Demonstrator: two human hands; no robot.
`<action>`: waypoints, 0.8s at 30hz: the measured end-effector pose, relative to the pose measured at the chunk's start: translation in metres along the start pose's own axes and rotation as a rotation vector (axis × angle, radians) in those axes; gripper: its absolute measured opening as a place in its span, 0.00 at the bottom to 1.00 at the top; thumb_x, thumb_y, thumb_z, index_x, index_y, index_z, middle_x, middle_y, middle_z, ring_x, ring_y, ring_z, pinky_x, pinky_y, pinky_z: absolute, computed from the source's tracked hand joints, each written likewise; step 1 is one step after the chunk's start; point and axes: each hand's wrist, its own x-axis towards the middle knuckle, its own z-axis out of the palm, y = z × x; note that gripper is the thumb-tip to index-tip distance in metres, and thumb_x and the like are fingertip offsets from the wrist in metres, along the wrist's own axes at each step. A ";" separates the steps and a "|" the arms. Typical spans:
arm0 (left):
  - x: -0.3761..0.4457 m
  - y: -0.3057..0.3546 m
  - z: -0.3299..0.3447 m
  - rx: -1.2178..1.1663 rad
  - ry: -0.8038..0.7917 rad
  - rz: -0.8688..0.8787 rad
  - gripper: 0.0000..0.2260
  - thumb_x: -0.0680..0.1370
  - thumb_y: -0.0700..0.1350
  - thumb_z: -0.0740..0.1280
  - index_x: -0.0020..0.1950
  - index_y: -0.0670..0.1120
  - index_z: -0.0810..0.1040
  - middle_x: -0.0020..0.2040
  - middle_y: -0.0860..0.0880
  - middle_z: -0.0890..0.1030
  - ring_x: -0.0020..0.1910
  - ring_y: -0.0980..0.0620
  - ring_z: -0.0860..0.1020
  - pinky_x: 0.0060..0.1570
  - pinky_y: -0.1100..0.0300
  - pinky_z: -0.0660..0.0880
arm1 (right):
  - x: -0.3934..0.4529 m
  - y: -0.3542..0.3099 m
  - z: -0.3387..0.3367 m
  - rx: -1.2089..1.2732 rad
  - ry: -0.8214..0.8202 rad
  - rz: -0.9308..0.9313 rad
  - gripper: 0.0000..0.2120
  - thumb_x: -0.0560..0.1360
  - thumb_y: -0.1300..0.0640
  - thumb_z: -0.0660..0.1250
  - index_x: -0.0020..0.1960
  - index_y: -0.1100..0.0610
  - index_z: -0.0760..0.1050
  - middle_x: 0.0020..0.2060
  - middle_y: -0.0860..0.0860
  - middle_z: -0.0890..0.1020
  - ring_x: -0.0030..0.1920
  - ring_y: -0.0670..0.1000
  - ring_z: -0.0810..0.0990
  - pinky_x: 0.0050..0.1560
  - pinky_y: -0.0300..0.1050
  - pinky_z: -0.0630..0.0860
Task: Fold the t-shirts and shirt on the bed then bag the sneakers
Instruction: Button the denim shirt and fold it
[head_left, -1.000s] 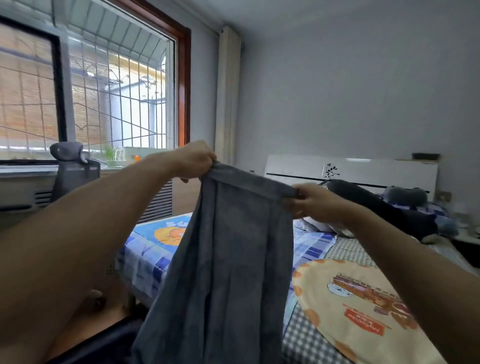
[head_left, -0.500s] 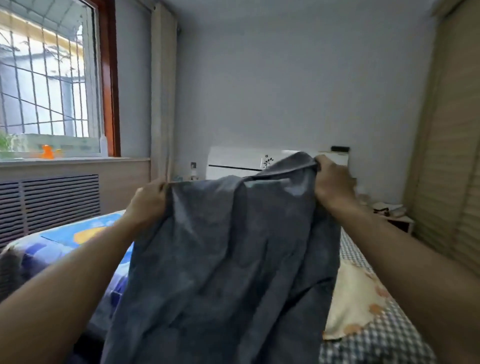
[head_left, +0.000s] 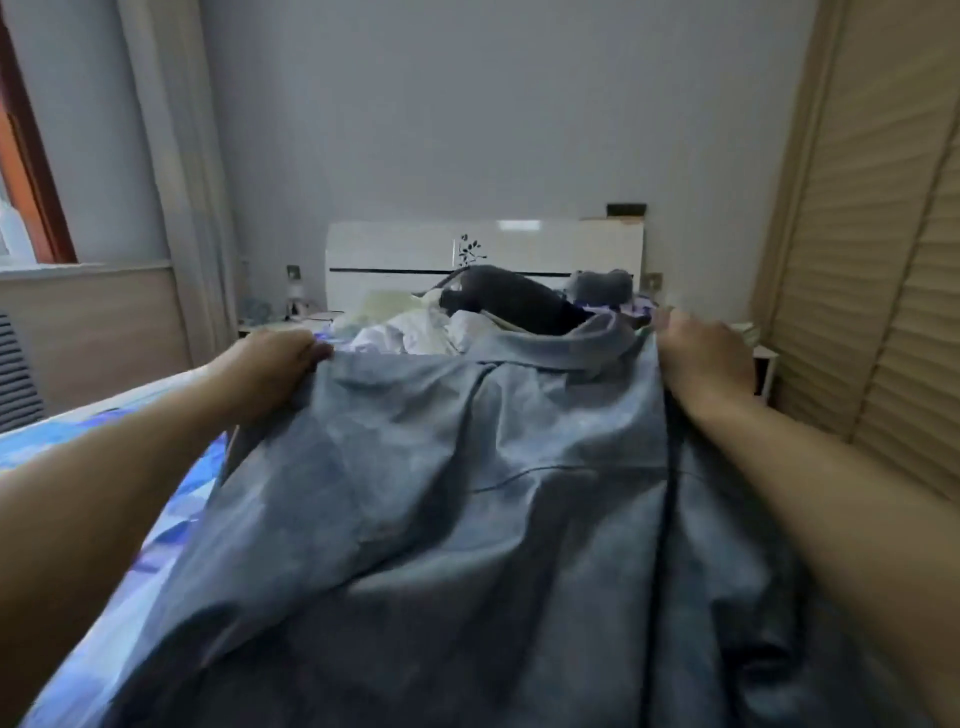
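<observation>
Head camera showed the left hand (head_left: 270, 364) with fingers curled over one top corner of a grey collared shirt (head_left: 467, 493), and the right hand (head_left: 701, 358) gripping the opposite top corner, both closed tight on the cloth. Half a second before, the hands had held the garment up in the air, hiding the headboard; at this moment they were lower and wider apart, and the cloth was spread out over the bed (head_left: 104, 493) instead of hanging. I judged that the laying-out step was nearly finished and that folding could begin once the shirt rested flat. Its collar pointed toward the white headboard (head_left: 415, 249), its hem toward the foot edge nearest the person, so its long axis ran lengthwise down the bed. Beyond the collar, near the head edge, lay a crumpled white garment (head_left: 410, 332) and a dark garment (head_left: 514, 301), apparently not yet folded.
</observation>
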 end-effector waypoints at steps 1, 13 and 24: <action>0.027 0.000 0.017 0.016 -0.002 -0.035 0.27 0.78 0.61 0.46 0.56 0.48 0.80 0.53 0.41 0.82 0.53 0.39 0.81 0.53 0.47 0.77 | 0.023 0.004 0.022 -0.048 0.037 -0.058 0.24 0.85 0.45 0.47 0.60 0.60 0.76 0.50 0.66 0.81 0.50 0.67 0.81 0.46 0.56 0.75; -0.043 0.076 0.256 -0.013 -0.367 -0.257 0.31 0.74 0.73 0.53 0.67 0.54 0.72 0.67 0.46 0.74 0.67 0.40 0.71 0.65 0.41 0.69 | -0.087 0.077 0.267 -0.366 -0.930 0.038 0.27 0.83 0.52 0.51 0.80 0.55 0.51 0.75 0.59 0.63 0.73 0.63 0.64 0.73 0.61 0.62; -0.025 0.093 0.243 -0.223 -0.570 -0.388 0.20 0.80 0.65 0.60 0.61 0.51 0.76 0.58 0.49 0.78 0.61 0.43 0.73 0.61 0.44 0.65 | -0.047 0.069 0.238 -0.312 -1.083 0.497 0.24 0.83 0.50 0.59 0.73 0.61 0.63 0.72 0.62 0.65 0.71 0.65 0.64 0.66 0.59 0.68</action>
